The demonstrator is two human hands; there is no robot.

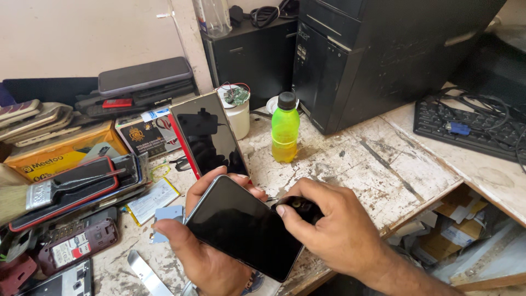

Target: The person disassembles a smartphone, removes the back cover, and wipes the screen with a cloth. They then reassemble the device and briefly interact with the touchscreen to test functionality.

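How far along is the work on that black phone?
Done: nothing visibly; the phone looks whole, its screen dark and in place. In hand: the left hand cradles it while the right hand presses a small black tool to its top edge. Left: any opening; no gap shows.

We see a worn white table with scratched paint. On it stand a green bottle and a white jar, near a black computer tower. A keyboard lies at the right.
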